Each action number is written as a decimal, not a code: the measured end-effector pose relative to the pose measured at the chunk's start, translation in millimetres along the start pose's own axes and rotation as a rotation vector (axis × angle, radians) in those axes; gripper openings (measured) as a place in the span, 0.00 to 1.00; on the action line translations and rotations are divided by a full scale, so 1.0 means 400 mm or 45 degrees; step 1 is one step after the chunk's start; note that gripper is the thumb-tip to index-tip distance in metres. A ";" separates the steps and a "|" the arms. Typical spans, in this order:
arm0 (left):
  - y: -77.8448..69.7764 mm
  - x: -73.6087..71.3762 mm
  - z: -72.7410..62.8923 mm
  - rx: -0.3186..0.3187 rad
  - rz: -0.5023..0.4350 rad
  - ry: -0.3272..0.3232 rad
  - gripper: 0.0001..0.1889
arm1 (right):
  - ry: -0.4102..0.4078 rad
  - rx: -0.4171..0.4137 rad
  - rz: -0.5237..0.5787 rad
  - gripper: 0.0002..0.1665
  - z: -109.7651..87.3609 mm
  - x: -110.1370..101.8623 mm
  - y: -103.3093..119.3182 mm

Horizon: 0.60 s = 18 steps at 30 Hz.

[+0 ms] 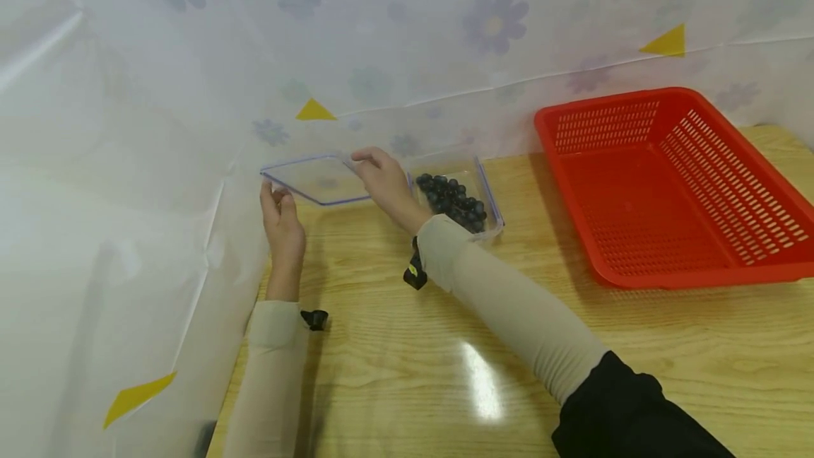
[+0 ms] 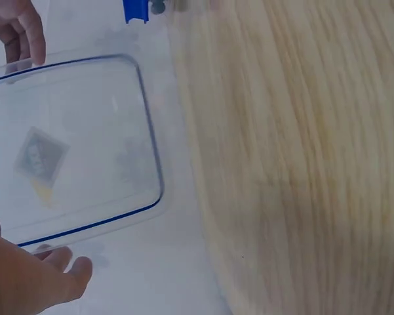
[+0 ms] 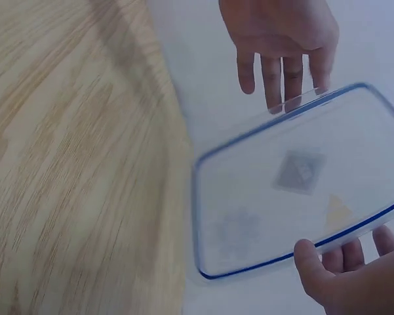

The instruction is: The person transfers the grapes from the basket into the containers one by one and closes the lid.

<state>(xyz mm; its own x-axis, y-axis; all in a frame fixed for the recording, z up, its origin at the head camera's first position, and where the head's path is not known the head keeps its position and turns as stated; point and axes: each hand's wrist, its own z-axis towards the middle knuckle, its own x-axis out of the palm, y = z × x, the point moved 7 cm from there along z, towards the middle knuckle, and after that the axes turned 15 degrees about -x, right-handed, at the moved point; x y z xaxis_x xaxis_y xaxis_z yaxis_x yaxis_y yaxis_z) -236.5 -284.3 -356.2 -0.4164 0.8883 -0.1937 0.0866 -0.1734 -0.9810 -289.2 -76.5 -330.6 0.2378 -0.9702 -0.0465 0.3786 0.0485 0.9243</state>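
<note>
Both hands hold a clear rectangular plastic lid (image 1: 311,182) with a blue seal line, raised and tilted above the table's far left. My left hand (image 1: 282,225) grips its left edge from below. At the opposite edge is my right hand (image 1: 388,186); in the right wrist view its thumb (image 3: 308,259) lies over the rim with fingers behind. Just right of that hand, a clear plastic container (image 1: 492,207) with blue edging stands on the table. A bunch of dark grapes (image 1: 451,196) lies inside it, partly hidden by the right wrist.
A large red slotted basket (image 1: 642,210) stands on the wood-grain table (image 1: 381,345) at the right. White flower-print sheeting (image 1: 407,41) closes off the back and left sides, with yellow triangles (image 1: 316,110) stuck on it.
</note>
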 end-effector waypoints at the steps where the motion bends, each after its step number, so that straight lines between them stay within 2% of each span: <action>1: -0.006 -0.002 -0.004 0.015 -0.036 -0.020 0.29 | -0.010 -0.027 0.000 0.19 0.000 -0.001 0.007; 7: -0.034 -0.014 -0.025 0.161 -0.329 -0.119 0.17 | -0.054 -0.173 -0.005 0.18 0.002 -0.011 0.045; 10: -0.042 -0.019 -0.030 0.248 -0.520 -0.107 0.14 | -0.067 -0.209 0.034 0.15 0.004 -0.019 0.057; 12: -0.043 -0.021 -0.033 0.273 -0.636 -0.080 0.16 | -0.074 -0.212 0.056 0.13 0.004 -0.023 0.063; 14: -0.043 -0.020 -0.034 0.276 -0.724 -0.050 0.17 | -0.077 -0.200 0.062 0.13 0.005 -0.027 0.067; 18: -0.032 -0.012 -0.031 0.186 -0.868 -0.022 0.19 | -0.102 -0.209 -0.002 0.14 0.005 -0.041 0.075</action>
<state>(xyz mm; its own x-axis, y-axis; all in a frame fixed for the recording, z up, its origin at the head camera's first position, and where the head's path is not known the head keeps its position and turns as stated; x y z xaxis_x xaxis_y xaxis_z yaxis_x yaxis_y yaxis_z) -224.2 -281.1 -342.7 -0.3491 0.8126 0.4667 -0.3216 0.3639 -0.8742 -283.6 -59.6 -301.3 0.1674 -0.9858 -0.0110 0.5217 0.0791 0.8495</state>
